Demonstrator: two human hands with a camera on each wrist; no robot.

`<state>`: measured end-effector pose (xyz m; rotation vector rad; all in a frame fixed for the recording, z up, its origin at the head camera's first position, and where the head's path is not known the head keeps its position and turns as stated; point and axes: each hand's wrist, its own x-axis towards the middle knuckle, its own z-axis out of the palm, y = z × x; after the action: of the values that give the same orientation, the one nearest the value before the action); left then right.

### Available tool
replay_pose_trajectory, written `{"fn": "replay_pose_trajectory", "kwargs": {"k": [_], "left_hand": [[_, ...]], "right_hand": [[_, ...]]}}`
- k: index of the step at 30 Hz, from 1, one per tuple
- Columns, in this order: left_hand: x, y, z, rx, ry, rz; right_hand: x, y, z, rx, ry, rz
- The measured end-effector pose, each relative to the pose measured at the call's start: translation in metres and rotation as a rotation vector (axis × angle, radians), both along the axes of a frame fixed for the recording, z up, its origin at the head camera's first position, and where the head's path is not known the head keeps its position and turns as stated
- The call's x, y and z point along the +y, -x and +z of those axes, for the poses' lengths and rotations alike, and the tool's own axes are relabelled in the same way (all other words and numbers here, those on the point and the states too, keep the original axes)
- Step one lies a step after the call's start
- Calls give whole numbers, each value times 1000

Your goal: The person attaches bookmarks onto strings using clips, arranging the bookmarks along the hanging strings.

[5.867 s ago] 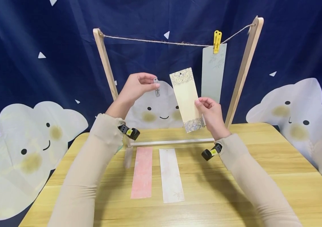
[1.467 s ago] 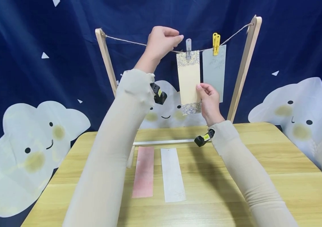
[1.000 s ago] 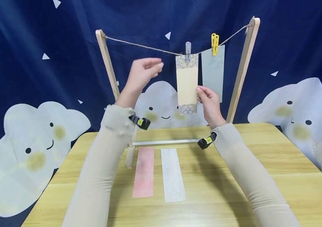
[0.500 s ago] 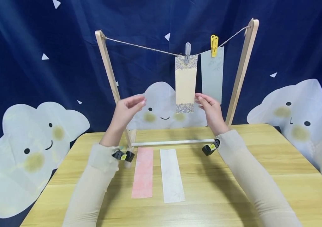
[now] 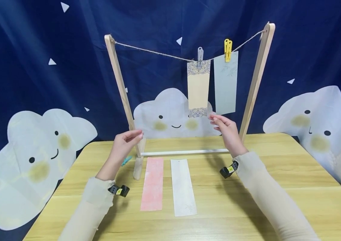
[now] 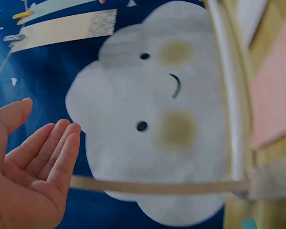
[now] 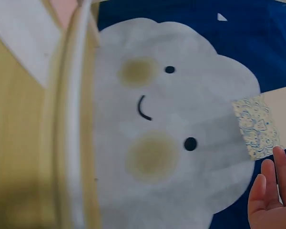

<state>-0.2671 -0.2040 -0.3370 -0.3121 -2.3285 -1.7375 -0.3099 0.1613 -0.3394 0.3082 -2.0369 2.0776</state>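
Note:
A cream bookmark with patterned ends hangs from the twine, held by a grey clothespin. To its right a pale green bookmark hangs under a yellow clothespin. My right hand is just below and right of the cream bookmark, its fingers relaxed and holding nothing. Beside the left post, my left hand hovers with nothing in it; the left wrist view shows its loosely extended fingers. On the table lie a pink bookmark and a white bookmark.
A wooden frame carries the twine between its left post and right post, with a white crossbar low down. A teal clothespin lies by the left foot. Behind hangs a blue curtain with cloud faces.
The left hand clipped the cream bookmark to the twine with the grey clothespin, let go and moved down left. The right hand released the bookmark and dropped slightly.

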Motion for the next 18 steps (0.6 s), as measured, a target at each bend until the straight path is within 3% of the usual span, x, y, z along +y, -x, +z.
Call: {"fn": "replay_pose_trajectory", "kwargs": {"k": [9,18], "left_hand": [[-16,-3,-26,-38,-36,65],[-37,4,-60,-122,-81,119]], "right_hand": [[-10,-13,-30,-75,-75,44],[-27,-28,-59,-223,-256,117]]}}
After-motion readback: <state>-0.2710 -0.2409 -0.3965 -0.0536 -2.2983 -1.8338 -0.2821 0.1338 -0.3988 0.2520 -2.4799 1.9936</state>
